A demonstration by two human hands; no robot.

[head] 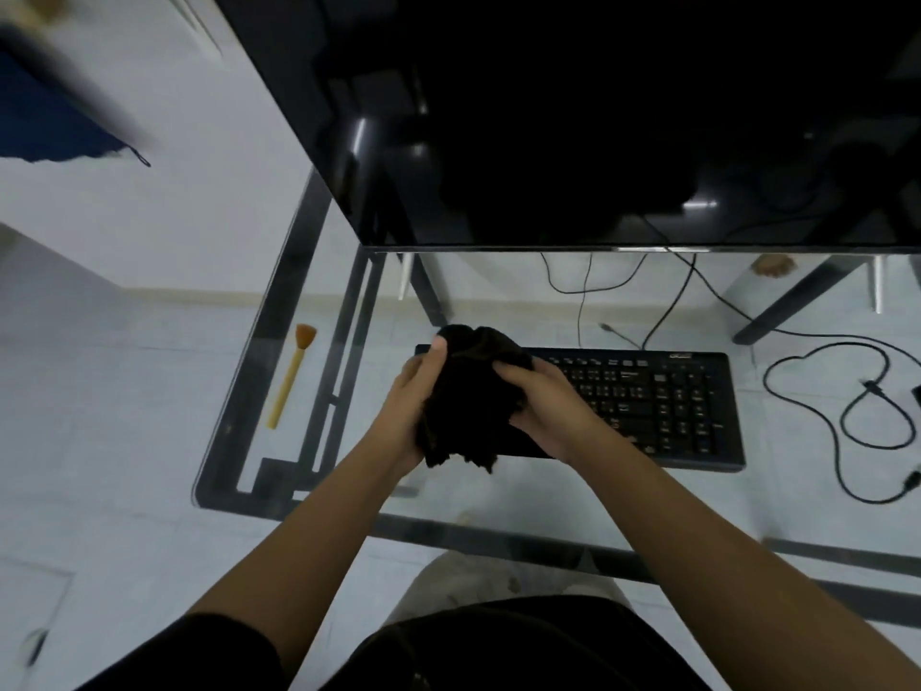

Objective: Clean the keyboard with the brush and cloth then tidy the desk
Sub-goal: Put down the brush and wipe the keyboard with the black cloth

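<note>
View: head camera, looking forward and down.
Step in hand: judged to be the cloth stage of cleaning; the cloth is being gathered into a pad, and no contact with the keys can be confirmed.
Cloth: a black, crumpled fabric cloth (468,391) is held between both hands, in front of the left end of the keyboard.
Left hand: the left hand (411,391) is wrapped round the cloth's left side, with the thumb laid up against the top fold.
Right hand: the right hand (548,408) is closed on the cloth's right side; its fingers (518,374) are curled into the fabric and pinch it.
Keyboard: a black rectangular plastic keyboard (663,406) lies flat on the clear glass desk (548,496). Its long axis runs left to right, parallel to the near desk edge. The logo row faces away from the person. The left end is hidden by the cloth and hands.
Brush: a slim brush with a yellow handle and orange bristles (291,376) lies on the desk, well apart to the left. Its long axis runs near to far, and the bristles point away from the person.
Surroundings: a black monitor (598,117) stands behind the keyboard; a loose black cable (847,431) lies to its right.
Next move: the cloth is to be lowered onto the keys and drawn along the keyboard's long axis. Light pressure is judged sufficient.
</note>
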